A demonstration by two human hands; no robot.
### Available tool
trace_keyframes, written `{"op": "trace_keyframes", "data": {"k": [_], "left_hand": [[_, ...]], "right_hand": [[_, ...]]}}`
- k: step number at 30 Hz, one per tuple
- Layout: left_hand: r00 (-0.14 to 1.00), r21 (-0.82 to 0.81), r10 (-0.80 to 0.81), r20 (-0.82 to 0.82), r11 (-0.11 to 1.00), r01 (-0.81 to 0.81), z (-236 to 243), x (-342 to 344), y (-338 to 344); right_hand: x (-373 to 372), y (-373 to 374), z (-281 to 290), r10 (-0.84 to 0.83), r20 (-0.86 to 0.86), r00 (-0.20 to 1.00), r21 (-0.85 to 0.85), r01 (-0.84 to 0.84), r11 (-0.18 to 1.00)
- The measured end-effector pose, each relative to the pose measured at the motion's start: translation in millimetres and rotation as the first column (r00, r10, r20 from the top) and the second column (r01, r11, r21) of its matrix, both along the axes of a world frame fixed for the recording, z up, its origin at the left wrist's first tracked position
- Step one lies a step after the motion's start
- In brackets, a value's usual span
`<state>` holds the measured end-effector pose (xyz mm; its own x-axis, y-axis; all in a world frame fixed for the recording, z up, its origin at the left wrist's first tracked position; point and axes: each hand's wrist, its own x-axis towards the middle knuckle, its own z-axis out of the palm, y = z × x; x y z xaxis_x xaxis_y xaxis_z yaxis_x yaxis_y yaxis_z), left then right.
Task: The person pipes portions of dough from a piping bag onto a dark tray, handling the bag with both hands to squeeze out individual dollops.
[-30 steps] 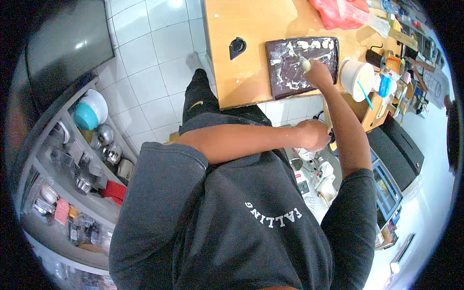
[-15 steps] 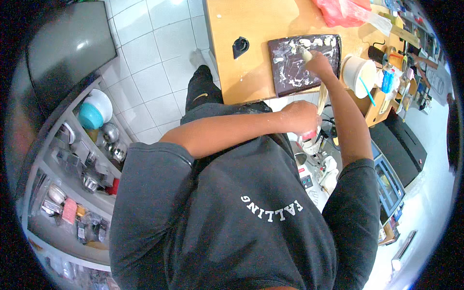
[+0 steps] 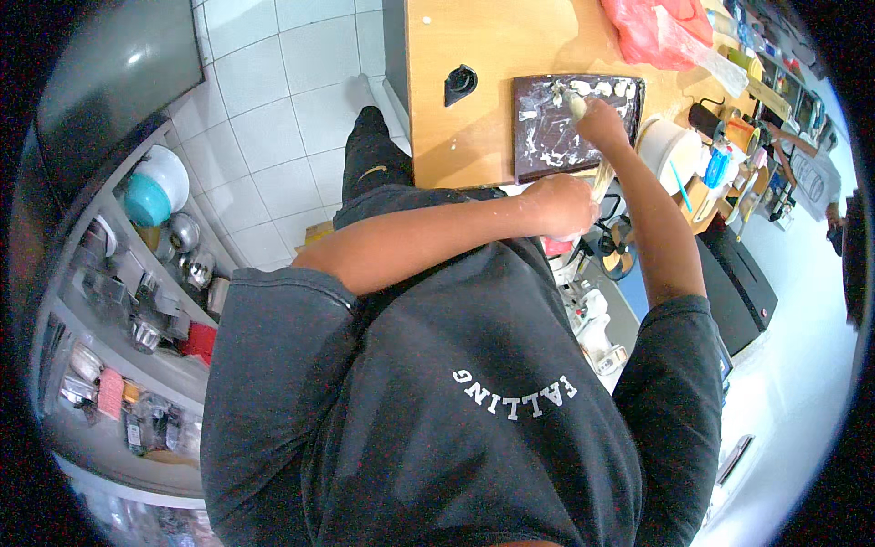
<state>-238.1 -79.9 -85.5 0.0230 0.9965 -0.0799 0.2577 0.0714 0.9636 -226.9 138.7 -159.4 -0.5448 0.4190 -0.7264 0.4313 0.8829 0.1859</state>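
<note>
Over a dark rectangular baking tray (image 3: pixel 547 162), my right hand (image 3: pixel 603 126) is closed round the lower part of a pale piping bag (image 3: pixel 578 107). The bag's tip points at the tray's far side, where a row of white dollops (image 3: pixel 620 88) lies. White smears cover much of the tray's surface. The bag's long pale tail (image 3: pixel 602 179) runs from under my right wrist to my left hand (image 3: pixel 562 206). My left fingers are wrapped round that tail, close to my body and just off the table's near edge.
The tray rests on a wooden table (image 3: pixel 474 137) with a black cable-hole fitting (image 3: pixel 460 85). Right of it stand a white tub (image 3: pixel 668 146) and a red plastic bag (image 3: pixel 652 36). A white machine (image 3: pixel 597 337) is below right. Shelves with bowls (image 3: pixel 146 199) line the left. Another person (image 3: pixel 820 178) is far right.
The view has shifted slightly, so the table and tray sit a little further right and lower. Both hands keep their hold on the piping bag, with little movement over the tray.
</note>
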Motion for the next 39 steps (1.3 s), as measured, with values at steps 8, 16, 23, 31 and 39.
{"op": "trace_keyframes", "data": {"k": [8, 16, 23, 31, 39], "left_hand": [[0.974, -0.027, 0.171, 0.152, 0.985, -0.169, -7.7, 5.9, 1.1], [0.885, -0.242, 0.299, 0.356, 0.944, -0.222, 2.2, -11.3, -8.8], [0.942, -0.144, 0.238, 0.238, 0.968, -0.208, 8.7, -17.9, -14.2], [0.931, -0.164, 0.237, 0.278, 0.967, -0.197, -0.8, -3.2, -5.2], [0.979, 0.022, 0.164, 0.122, 0.986, -0.168, -12.7, 7.6, 4.3]], "right_hand": [[-8.7, -6.7, 2.4, 0.041, 0.078, 0.996, -0.012, -0.04, 0.999], [-27.7, -22.6, 14.4, 0.008, 0.099, 0.995, 0.068, -0.014, 0.998], [-19.0, -14.4, 4.4, 0.068, 0.119, 0.991, 0.091, -0.08, 0.993], [-9.5, -12.4, 7.3, 0.047, 0.166, 0.985, 0.033, -0.054, 0.998], [-13.6, -20.7, 19.0, 0.08, 0.178, 0.981, 0.083, -0.096, 0.992]]}}
